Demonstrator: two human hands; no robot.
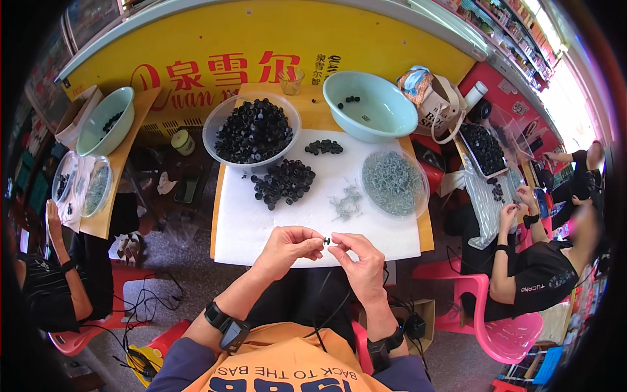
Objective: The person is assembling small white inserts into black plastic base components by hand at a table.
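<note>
Just above the near edge of the white-covered table [274, 242], my left hand [290, 249] and my right hand [359, 258] meet, fingertips pinched from both sides on a small black plastic part [327, 241]. Whether a clear piece is also between my fingers is too small to tell. Beyond them lies a loose pile of black cap-like parts [283, 184], with a smaller cluster of black pieces [324, 147] farther back. Right of these, small clear pieces [347, 204] are scattered beside a round clear tub [394, 183] full of more of them.
A clear bowl heaped with black parts [253, 130] stands back left; a pale green basin [370, 108] with a few black parts is back right. Behind them is a glass [291, 80]. Co-workers sit left and right, the right one [532, 268] on a pink chair [486, 313].
</note>
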